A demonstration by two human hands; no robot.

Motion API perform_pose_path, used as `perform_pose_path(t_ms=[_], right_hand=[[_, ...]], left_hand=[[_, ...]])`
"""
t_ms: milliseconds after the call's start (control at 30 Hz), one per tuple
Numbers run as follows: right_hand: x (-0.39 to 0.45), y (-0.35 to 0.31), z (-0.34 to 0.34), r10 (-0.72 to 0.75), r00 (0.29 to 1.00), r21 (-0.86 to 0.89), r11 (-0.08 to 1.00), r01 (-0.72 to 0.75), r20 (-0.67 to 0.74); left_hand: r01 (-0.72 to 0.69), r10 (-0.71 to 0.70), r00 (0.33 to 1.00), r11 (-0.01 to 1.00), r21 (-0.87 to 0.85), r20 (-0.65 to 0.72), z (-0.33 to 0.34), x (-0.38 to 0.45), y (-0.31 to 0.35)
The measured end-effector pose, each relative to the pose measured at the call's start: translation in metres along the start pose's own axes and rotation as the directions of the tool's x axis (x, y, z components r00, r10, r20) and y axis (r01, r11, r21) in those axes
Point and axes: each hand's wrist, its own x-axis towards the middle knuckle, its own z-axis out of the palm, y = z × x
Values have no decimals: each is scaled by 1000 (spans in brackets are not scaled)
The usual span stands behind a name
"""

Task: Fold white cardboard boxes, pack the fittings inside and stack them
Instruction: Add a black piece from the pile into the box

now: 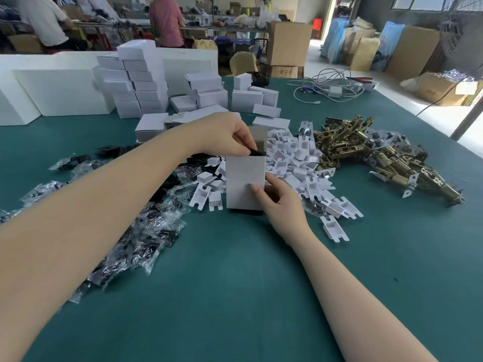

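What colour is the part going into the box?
Black. The left hand pinches it at the open top of the white box; head view.

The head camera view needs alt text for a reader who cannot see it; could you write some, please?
A person's right hand steadies an upright white box on a green table while the left hand pushes a black fitting into its open top.

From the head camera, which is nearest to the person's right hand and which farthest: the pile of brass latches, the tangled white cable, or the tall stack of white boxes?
Measured from the right hand:
1. Pile of brass latches, on the table just to its right.
2. Tall stack of white boxes, far left, behind the box being packed.
3. Tangled white cable, at the table's far right edge.
The last two are close to call.
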Motion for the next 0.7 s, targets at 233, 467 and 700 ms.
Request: perform_pose_path(t_ms=[233, 467, 700], right_hand=[[0, 1, 0, -6, 1000, -8, 1000, 6, 1], [0, 2, -1, -7, 1000, -33, 999, 7, 4], [-1, 3, -1, -16, 1000, -9, 1000, 16, 9]], left_hand=[[25, -40, 991, 994, 110, 130, -4, -1, 10], [-55, -7, 985, 933, 356, 171, 3, -14, 12], [-167, 194, 901, 981, 103, -387, -4, -42, -15]])
